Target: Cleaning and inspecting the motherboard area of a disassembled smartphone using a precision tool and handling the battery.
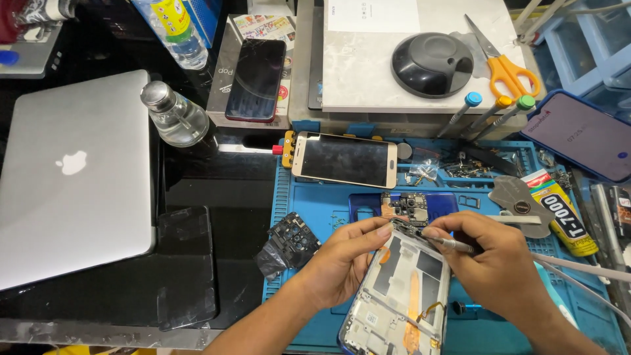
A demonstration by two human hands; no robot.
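Closed silver laptop point(75, 177) lies far left on the black desk point(217, 190), well apart from the hands. Blue work mat point(322, 204) covers the centre-right of the desk. White box point(394, 59) stands behind the mat, with a black dome-shaped object point(432, 64) and orange-handled scissors point(503, 66) on top. Dark phone point(584, 135) with lit screen at far right edge. Gold phone point(344, 160) lies face up at the mat's back edge. Black phone point(256, 79) rests on a box behind it. Opened phone frame point(401, 296), back off, insides showing, tilted at the mat's front centre between both hands. Left hand point(342, 260) grips the frame's upper left edge, fingers closed on it, thumb and forefinger at the top corner. Right hand point(490, 260) pinches a thin metal tool point(447, 243), fingers together around it, tip at the frame's top edge. Clear glass bottle point(174, 118) with metal cap sits just right of the laptop. Yellow glue tube point(565, 217) lies right of the hands. 3 screwdrivers point(490, 112) lean against the white box. Black camera-cover part point(292, 236) lies left of the left hand. Small circuit board point(411, 205) sits just behind the frame.
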